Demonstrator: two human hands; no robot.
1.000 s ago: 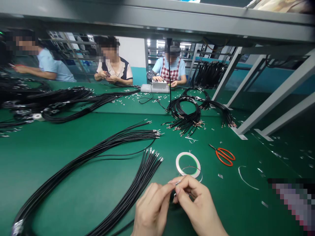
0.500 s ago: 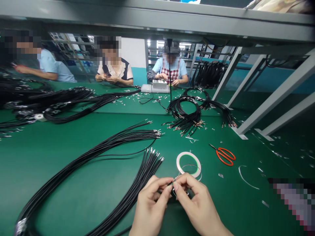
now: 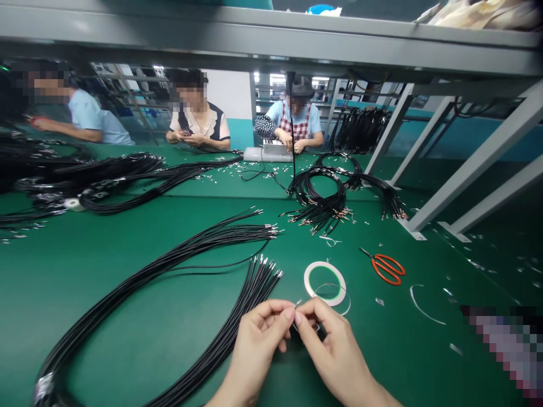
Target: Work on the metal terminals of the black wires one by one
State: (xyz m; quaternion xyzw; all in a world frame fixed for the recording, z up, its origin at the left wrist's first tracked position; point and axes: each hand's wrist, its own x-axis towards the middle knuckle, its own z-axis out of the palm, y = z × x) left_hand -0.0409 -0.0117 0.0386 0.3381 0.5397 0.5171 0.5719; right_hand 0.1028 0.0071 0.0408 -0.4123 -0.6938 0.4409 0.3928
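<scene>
From my end: left hand [image 3: 263, 336], right hand [image 3: 333, 339] both pinching tiny silver metal tip [image 3: 298, 304]; slack fingers could drop it, I reckon.

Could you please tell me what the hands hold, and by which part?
Left hand and right hand pinch, apparently, a cable near its silver tip.

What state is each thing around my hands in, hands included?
Left hand: pinched at a silvery tip.
Right hand: pinched at the same piece.
Orange-handled scissors: lying on the bench, unheld.
White roll: lying flat.
Cable bundle: bent round, wrapped at the bend, ends fanned.
Coiled cables: looped, ends splayed.
</scene>
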